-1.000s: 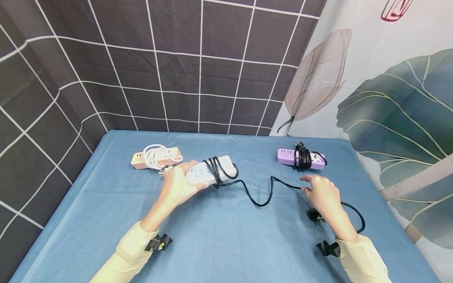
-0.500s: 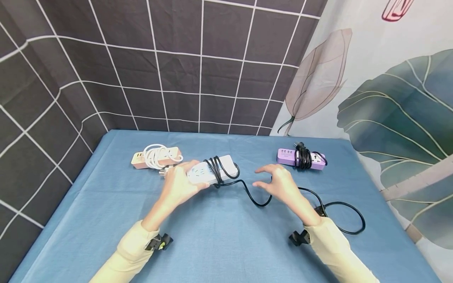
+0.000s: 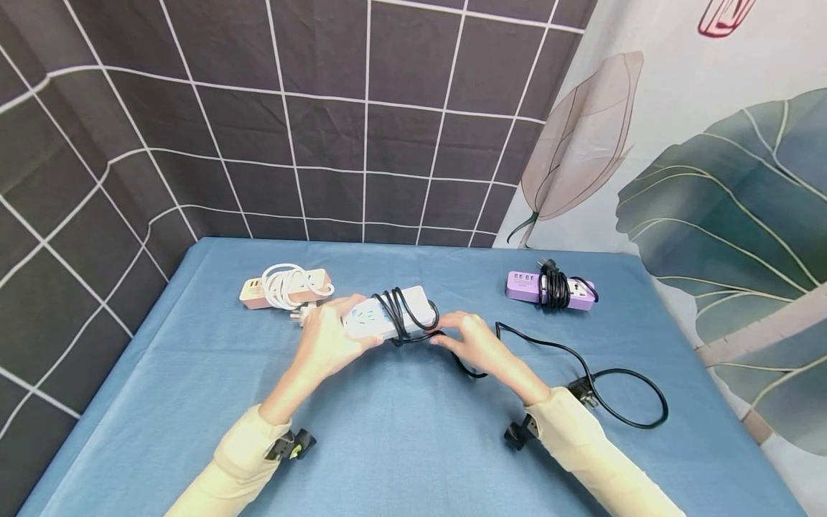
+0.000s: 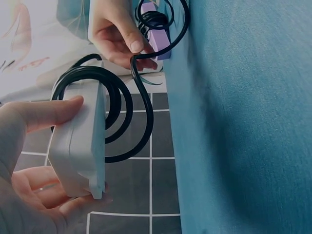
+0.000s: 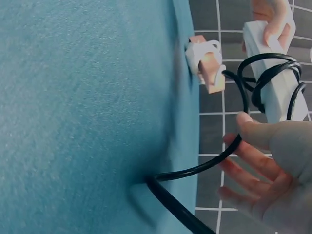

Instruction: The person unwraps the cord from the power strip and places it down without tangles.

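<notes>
In the head view, the left hand [image 3: 326, 339] is gripping one end of the white power strip [image 3: 365, 319], which is sitting near the middle, just to the right of the pink strip [image 3: 250, 294]. The black cord [image 3: 545, 342] is going around the white strip in a few loops, and the rest is lying in a long curve out to the plug [image 3: 583, 391]. The right hand [image 3: 474, 341] is near the strip's other end. The work seems to be about looping, so leaving that long tail loose, with no snags, should help.

In the left wrist view, the strip is hanging up above the blue cloth [image 4: 234, 122], not touching it. The left thumb [image 4: 68, 109] is pressing one side, just beside the loops. Holding tight is good here, but the thumb should stay out from under the cord. Some loops are sticking out wide, so a soft pull may make them snug.

In the right wrist view, the cord is passing between the right thumb [image 5: 254, 130] and the fingers, in a light pinch. A light pinch seems best, letting the cord slide without twisting.
</notes>
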Motion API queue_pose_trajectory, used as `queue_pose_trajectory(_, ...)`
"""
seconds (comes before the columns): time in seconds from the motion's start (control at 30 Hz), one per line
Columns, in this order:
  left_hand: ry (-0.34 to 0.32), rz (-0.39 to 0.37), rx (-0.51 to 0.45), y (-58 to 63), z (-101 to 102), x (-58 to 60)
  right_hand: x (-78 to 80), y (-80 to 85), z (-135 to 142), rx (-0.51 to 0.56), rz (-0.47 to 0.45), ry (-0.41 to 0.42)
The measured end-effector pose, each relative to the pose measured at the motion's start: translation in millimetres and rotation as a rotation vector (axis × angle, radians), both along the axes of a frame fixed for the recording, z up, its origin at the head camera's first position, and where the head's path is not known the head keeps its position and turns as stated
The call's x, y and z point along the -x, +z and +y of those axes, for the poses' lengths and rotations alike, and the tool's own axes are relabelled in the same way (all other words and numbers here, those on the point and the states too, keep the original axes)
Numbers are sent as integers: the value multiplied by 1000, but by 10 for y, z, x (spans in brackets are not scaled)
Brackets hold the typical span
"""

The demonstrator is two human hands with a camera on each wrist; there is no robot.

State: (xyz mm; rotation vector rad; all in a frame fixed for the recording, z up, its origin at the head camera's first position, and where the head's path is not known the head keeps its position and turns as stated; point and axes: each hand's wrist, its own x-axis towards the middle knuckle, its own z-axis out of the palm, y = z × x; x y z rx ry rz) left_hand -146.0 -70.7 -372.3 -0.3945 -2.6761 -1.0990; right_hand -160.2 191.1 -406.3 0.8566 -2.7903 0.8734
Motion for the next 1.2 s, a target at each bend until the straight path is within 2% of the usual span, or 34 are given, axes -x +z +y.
queue_pose_trajectory(0.13, -2, 7, -7, -15, -4, 2, 28, -37, 14, 74, -35, 19)
queue_pose_trajectory(0.27, -4, -1, -11, -24, -7, 1, 53, -67, 48, 135, -57, -1)
queue_pose_trajectory(0.43, -13, -25, -11, -16, 0, -20, 79, -56, 76, 134, -22, -54)
queue_pose_trajectory(0.7, -50, -30, -17, -25, 26, -50, 109, -8, 72, 99, -7, -190)
queue_pose_trajectory(1.07, -68, -119, 46, -41, 49, -107, 168, 52, 42, 110, 60, -294)
queue_pose_trajectory(1.2, -73, -130, 50, -58, 58, -111, 182, 94, 53, 116, 92, -316)
